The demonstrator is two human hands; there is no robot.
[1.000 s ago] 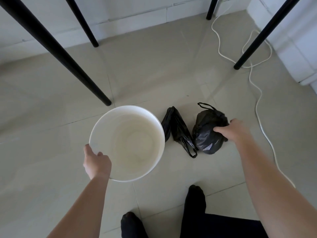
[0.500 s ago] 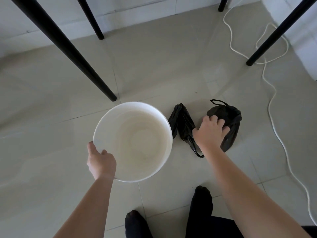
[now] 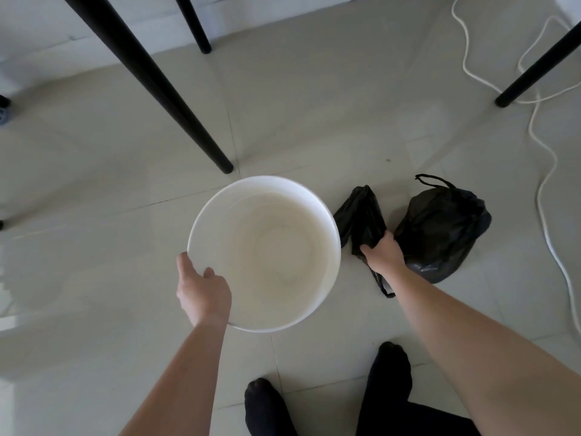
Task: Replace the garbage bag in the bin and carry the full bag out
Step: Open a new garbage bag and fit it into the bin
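Observation:
A white round bin (image 3: 323, 215) stands on the tiled floor with nothing inside it. My left hand (image 3: 201, 294) grips its near-left rim. To the right of the bin lies a folded, flat black garbage bag (image 3: 361, 215), and my right hand (image 3: 382, 254) is closed on its near part. Further right sits the full black bag (image 3: 440, 228), tied shut with a drawstring loop at its top, resting on the floor apart from my hand.
Black table legs (image 3: 163, 89) slant down to the floor behind the bin, another leg (image 3: 531, 73) at the right. A white cable (image 3: 547, 190) snakes along the floor at the right. My feet in black socks (image 3: 390, 376) are near the bottom edge.
My right hand left the full bag and moved left onto the folded bag, closing on it. My left hand kept hold of the bin rim.

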